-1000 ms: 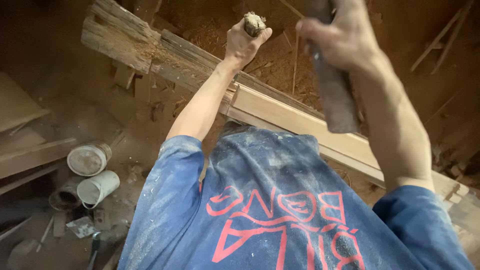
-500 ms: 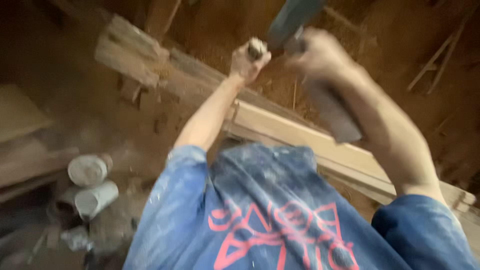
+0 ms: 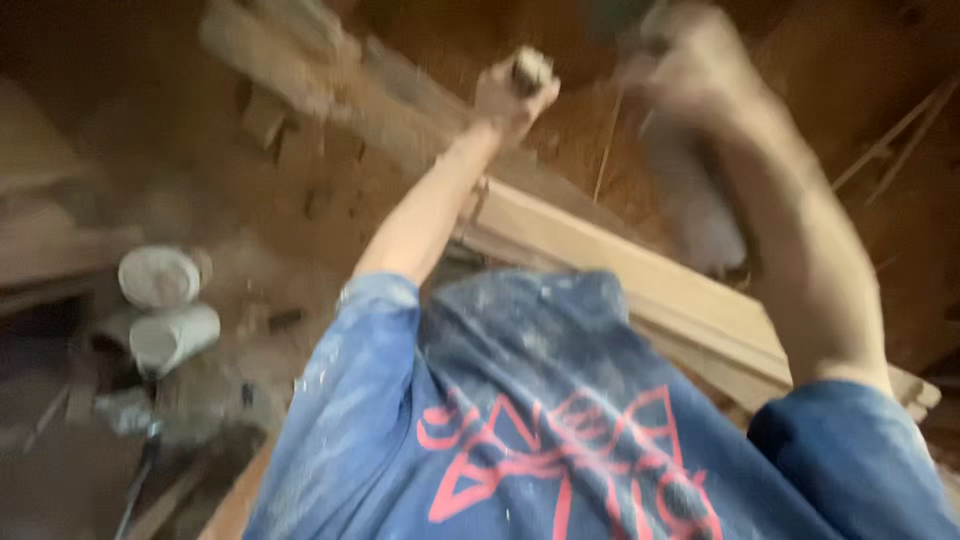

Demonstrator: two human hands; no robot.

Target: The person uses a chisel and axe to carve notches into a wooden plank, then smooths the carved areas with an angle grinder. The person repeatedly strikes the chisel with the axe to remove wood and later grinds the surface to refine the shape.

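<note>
Left hand was closed around a short grey chisel-like tool, set upright against the long pale timber beam. Right hand gripped a blurred dark-handled mallet, probably a hammer, raised to strike.

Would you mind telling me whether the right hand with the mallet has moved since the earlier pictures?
Yes. The right hand has swung the mallet left, toward the chisel in the left hand, judged against the pale plank; motion blur hides detail.
</note>
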